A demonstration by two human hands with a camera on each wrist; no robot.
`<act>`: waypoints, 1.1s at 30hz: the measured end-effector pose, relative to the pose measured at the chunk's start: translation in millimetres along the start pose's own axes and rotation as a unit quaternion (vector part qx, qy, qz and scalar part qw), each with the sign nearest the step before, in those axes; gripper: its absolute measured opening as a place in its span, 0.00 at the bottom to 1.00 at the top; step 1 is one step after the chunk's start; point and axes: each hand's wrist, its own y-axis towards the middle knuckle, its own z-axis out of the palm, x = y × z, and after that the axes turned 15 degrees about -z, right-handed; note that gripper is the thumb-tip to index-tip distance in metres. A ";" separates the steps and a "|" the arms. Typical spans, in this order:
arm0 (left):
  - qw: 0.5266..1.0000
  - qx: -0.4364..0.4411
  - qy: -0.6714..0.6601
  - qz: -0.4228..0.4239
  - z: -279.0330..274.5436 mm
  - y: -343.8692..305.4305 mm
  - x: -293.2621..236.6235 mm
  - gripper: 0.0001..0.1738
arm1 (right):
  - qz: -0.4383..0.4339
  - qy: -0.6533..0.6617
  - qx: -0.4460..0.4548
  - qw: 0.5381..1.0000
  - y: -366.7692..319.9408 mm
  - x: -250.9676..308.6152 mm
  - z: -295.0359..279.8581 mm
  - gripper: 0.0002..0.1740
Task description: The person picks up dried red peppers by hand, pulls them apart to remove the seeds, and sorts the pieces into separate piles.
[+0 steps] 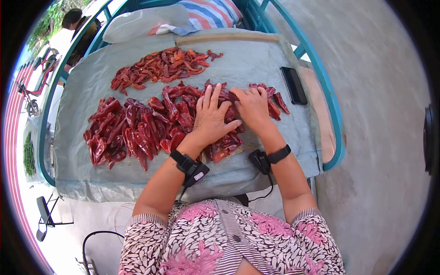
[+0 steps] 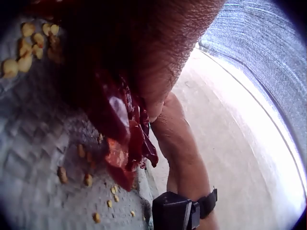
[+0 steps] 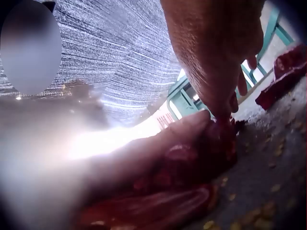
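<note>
Floral sleeve (image 1: 146,233) nearest. Left hand (image 1: 210,120) flat, released, pressing dried chillies (image 1: 133,133) on surface (image 1: 256,59). Right hand (image 1: 253,109) just beside, fingers bent over chillies; grip can't tell.

The left hand (image 1: 210,120) and right hand (image 1: 253,107) rest on the near chillies (image 1: 133,130), with the phone (image 1: 294,85) to their right.

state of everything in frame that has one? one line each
left hand: flat, fingers straight, pressing on the near chili pile
right hand: fingers curled down onto the same pile; can't tell if it pinches one
near chili pile: dried, spread in a loose layer
far chili pile: lying apart, untouched
phone: lying flat, screen dark
seeds: loose, scattered
sheet: spread out under it all
</note>
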 end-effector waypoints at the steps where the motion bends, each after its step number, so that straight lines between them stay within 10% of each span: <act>1: 1.000 -0.002 -0.003 0.000 -0.1 0.0 -0.6 0.36 | 0.009 0.005 0.013 1.000 1.3 0.4 -1.9 0.23; 9: 1.000 -0.023 -0.012 -0.003 4.8 0.1 0.7 0.35 | 0.163 -0.031 -0.006 0.986 -16.1 -24.8 -32.0 0.16; 13: 1.000 -0.010 -0.016 -0.010 3.1 0.3 -0.5 0.37 | 0.102 -0.073 -0.102 0.987 -8.8 -15.1 -30.8 0.16; 16: 1.000 -0.007 -0.026 -0.011 3.2 0.9 0.4 0.40 | 0.043 -0.036 -0.005 0.998 -3.1 -4.6 -19.8 0.17; 33: 0.995 -0.059 -0.057 -0.059 6.9 5.9 2.0 0.37 | 0.135 0.002 -0.056 0.989 -5.4 -4.1 -33.7 0.20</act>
